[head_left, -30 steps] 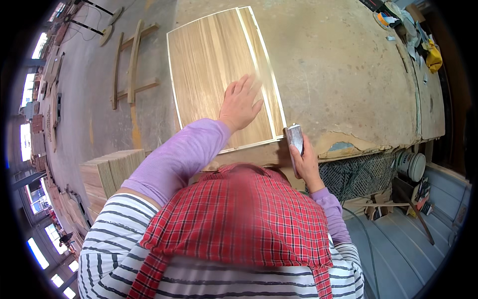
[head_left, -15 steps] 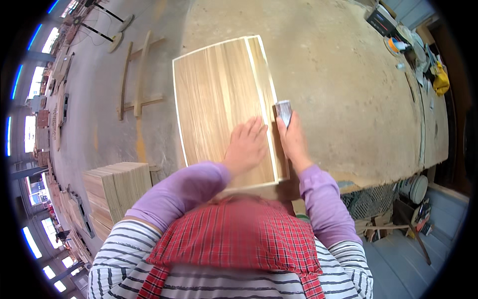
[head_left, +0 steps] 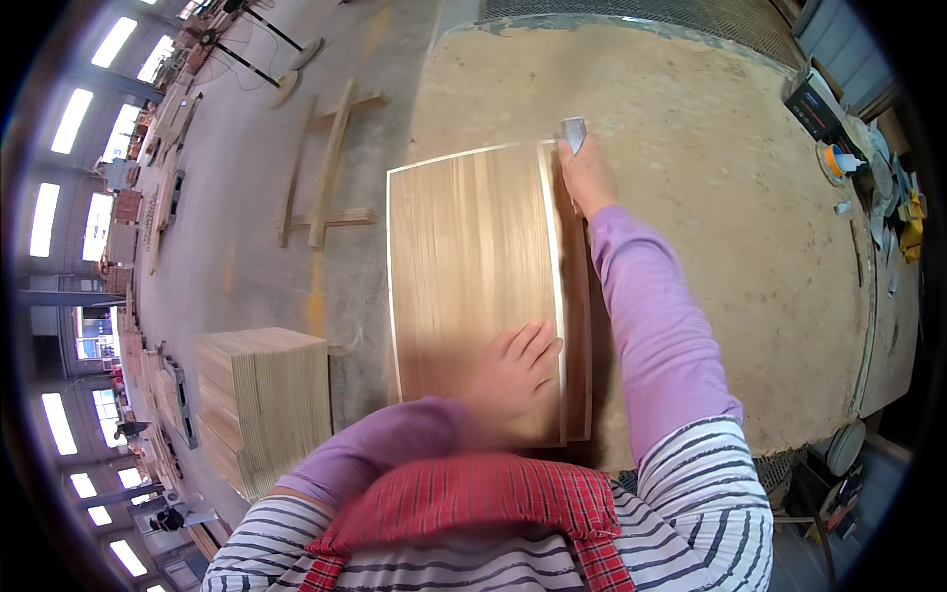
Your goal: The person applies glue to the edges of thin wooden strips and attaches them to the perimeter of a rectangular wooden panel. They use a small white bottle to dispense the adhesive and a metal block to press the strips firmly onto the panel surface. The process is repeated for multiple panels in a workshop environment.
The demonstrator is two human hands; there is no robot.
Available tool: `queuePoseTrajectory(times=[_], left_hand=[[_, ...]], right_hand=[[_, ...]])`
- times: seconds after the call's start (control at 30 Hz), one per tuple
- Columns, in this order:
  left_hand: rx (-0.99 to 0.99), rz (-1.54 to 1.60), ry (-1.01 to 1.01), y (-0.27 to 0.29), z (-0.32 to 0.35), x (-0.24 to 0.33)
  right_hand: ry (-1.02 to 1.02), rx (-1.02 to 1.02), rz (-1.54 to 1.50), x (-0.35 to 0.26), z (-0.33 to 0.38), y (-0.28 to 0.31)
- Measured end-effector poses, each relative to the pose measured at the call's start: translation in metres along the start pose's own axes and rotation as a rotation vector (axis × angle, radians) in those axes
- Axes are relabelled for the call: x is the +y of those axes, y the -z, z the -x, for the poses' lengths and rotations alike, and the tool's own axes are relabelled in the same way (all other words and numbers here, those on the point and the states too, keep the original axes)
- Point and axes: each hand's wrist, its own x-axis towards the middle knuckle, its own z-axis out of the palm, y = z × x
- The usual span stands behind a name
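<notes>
A rectangular wood-grain panel [head_left: 473,237] with pale edges lies on the workbench, and part of another panel [head_left: 577,335] shows beneath its right side. My left hand [head_left: 518,370] rests on the near right part of the top panel, palm down with the fingers stretched out. Near the panel's far right corner, my right hand [head_left: 589,178] grips a small grey sanding block [head_left: 573,131]. The block is at the panel's right edge; its contact with the edge is hidden by my fingers.
The brown workbench [head_left: 730,247] extends to the right. Along its right side are a dark box [head_left: 817,104], a white-and-orange bottle [head_left: 843,162] and a yellow cloth [head_left: 911,227]. At left stand a stack of boards [head_left: 266,405] and a wooden frame [head_left: 330,183] on the floor.
My right hand has slid away from me along the panel's right edge with the block. My left hand stays flat, now closer to the panel's near end. The whole view has shifted.
</notes>
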Motion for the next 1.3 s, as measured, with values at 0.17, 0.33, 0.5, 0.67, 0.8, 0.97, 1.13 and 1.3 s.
queuePoseTrajectory(times=[0.17,0.33,0.5,0.67,0.8,0.97,1.13,1.3], left_hand=[[0.013,-0.033,-0.004,0.0,0.001,0.0],[0.015,-0.027,-0.019,-0.001,0.001,0.0],[-0.1,-0.056,0.011,-0.005,0.002,0.0],[-0.092,-0.059,0.012,-0.005,0.004,0.002],[-0.029,-0.12,0.0,-0.001,0.001,0.002],[-0.014,-0.095,-0.001,0.004,-0.001,0.003],[-0.032,-0.106,0.033,-0.001,0.0,0.004],[0.006,-0.07,-0.03,-0.005,0.001,0.001]], right_hand=[[0.088,-0.066,-0.167,0.019,0.025,0.009],[0.0,-0.178,-0.266,0.062,0.191,0.048],[-0.115,-0.23,-0.077,0.082,0.325,0.084],[-0.14,-0.136,-0.184,0.065,0.245,0.058],[-0.025,-0.02,-0.155,0.032,0.1,0.022],[-0.015,-0.015,-0.046,-0.006,-0.017,0.0],[0.06,-0.088,-0.147,0.012,0.024,0.012],[-0.224,-0.293,-0.169,0.065,0.214,0.056]])
